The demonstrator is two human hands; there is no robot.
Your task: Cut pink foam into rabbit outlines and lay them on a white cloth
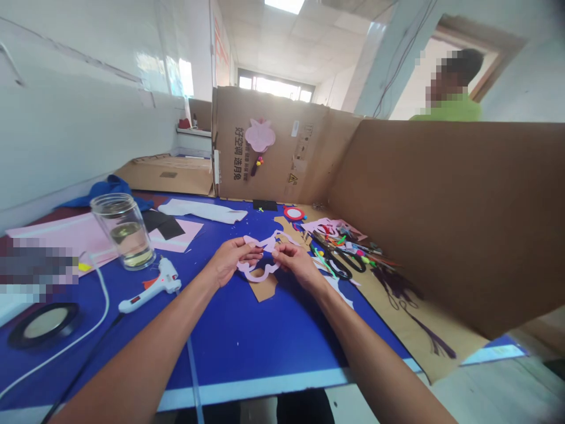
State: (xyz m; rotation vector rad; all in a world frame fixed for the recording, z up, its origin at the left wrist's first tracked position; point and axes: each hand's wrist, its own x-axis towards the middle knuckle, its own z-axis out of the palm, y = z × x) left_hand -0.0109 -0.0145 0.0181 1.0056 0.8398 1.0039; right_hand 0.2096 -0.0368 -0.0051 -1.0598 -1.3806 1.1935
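Both my hands hold a pale pink cut-out felt outline [260, 272] just above the blue table [247, 341]. My left hand [232, 259] pinches its left side, fingers closed. On the right side, my right hand [296, 261] grips it with fingers closed too. Beneath the outline lies a brown cardboard piece [263, 288]. A finished pink felt ornament [260, 136] hangs on the cardboard wall behind.
A glass jar [125, 231] with liquid and a white glue gun [152, 287] lie left. Scissors [342, 259] and coloured scraps lie to the right. Cardboard walls [441, 212] enclose the back and right. A tape roll [44, 324] sits at the left. A person in green [454, 106] stands behind.
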